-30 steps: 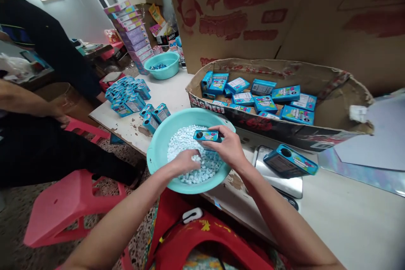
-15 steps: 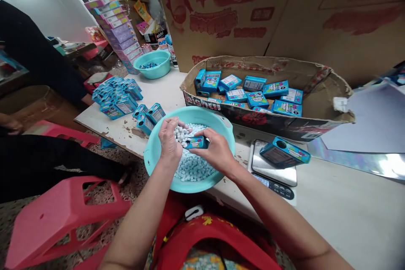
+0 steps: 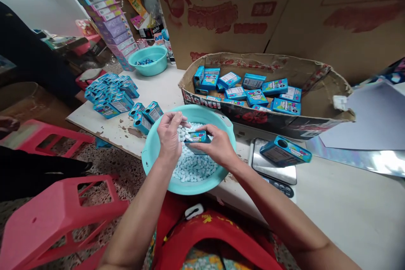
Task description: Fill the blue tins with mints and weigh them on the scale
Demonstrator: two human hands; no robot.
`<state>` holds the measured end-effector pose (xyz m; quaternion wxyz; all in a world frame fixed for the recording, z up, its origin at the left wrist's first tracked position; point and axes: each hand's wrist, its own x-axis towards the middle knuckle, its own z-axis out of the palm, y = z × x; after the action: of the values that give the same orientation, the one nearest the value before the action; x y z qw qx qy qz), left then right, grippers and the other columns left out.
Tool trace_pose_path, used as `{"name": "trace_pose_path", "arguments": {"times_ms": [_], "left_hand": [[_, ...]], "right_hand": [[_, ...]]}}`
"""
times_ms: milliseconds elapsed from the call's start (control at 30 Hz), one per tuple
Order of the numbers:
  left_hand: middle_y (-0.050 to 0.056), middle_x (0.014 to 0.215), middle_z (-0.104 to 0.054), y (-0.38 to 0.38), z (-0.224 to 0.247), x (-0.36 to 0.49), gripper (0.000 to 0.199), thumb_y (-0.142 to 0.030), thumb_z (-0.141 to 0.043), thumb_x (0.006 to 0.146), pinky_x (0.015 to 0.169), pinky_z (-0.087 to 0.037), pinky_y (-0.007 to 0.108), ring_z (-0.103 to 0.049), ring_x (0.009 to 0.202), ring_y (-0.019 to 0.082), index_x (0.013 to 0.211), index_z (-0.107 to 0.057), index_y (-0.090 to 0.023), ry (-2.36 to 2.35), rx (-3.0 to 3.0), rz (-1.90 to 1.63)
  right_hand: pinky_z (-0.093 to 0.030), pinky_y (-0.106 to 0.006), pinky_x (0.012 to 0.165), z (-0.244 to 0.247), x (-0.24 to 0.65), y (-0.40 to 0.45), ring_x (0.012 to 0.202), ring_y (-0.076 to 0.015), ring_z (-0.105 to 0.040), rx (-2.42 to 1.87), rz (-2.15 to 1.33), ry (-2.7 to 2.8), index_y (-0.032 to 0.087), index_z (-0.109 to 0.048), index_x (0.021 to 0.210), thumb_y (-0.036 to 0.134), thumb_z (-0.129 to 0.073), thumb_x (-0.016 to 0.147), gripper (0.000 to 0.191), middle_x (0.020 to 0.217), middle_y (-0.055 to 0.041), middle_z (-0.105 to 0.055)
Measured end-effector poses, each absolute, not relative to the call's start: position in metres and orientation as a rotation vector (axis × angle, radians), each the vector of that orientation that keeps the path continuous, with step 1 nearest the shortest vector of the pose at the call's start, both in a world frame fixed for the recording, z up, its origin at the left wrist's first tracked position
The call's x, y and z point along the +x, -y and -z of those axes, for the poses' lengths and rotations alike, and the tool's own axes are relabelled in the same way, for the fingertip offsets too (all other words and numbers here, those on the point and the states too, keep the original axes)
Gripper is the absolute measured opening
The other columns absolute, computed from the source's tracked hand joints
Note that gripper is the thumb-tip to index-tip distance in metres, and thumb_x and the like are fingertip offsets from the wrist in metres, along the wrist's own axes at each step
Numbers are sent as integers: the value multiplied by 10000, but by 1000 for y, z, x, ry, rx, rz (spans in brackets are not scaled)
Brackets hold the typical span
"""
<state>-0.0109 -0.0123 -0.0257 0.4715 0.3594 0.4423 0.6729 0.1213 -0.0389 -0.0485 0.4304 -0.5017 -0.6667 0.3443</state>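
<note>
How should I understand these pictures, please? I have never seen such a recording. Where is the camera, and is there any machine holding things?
No robot works here: you see a person's two bare hands. One camera, worn on that person's head, looks forward and down, so the forearms enter from the bottom.

The left hand cups small white pieces. Beside it, the right hand holds a small blue box. Both are above a turquoise basin with more such pieces.

On the white table, a scale to the right carries another blue box. Behind the basin, a cardboard tray contains more boxes. Others stand grouped at left.
</note>
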Motion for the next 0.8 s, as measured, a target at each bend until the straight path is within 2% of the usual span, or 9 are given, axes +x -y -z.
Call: {"name": "trace_pose_path", "arguments": {"times_ms": [233, 333, 567, 667, 800], "left_hand": [[-2, 731, -603, 13, 21, -5, 240, -371, -695, 759, 509, -412, 203, -547, 535, 81, 762, -559, -173, -1126, 934, -1654], [-9, 697, -591, 11, 26, -2, 253, -377, -697, 758, 523, -428, 206, -516, 500, 66, 737, -557, -167, -1154, 954, -1634], [-24, 622, -553, 17, 21, 4, 255, -376, -662, 785, 443, -394, 209, -444, 396, 58, 724, -526, -170, -1038, 941, -1560], [-20, 634, -556, 21, 15, 2, 206, -349, -630, 797, 495, -435, 218, -505, 455, 80, 760, -539, -168, -997, 913, -1528], [-23, 671, -560, 16, 19, -16, 209, -392, -575, 810, 646, -504, 283, -569, 570, 117, 810, -521, -190, -1046, 923, -1546]], "right_hand": [[-465, -330, 808, 44, 123, 44, 883, -203, -628, -1220, -874, 1628, 213, -667, 939, 253, -816, 640, 336, 930, -17, -675], [-465, -335, 802, 44, 125, 43, 875, -210, -628, -1264, -893, 1637, 207, -670, 920, 223, -815, 629, 326, 913, -20, -674], [-456, -331, 848, 52, 128, 40, 900, -201, -627, -1201, -968, 1564, 208, -686, 946, 246, -826, 619, 358, 941, -17, -680], [-459, -330, 834, 54, 132, 42, 885, -203, -625, -1177, -1104, 1465, 195, -681, 940, 262, -842, 585, 396, 925, -16, -683], [-465, -303, 763, 54, 144, 44, 812, -184, -611, -1135, -1280, 1298, 185, -669, 935, 288, -864, 537, 455, 856, -3, -673]]}}
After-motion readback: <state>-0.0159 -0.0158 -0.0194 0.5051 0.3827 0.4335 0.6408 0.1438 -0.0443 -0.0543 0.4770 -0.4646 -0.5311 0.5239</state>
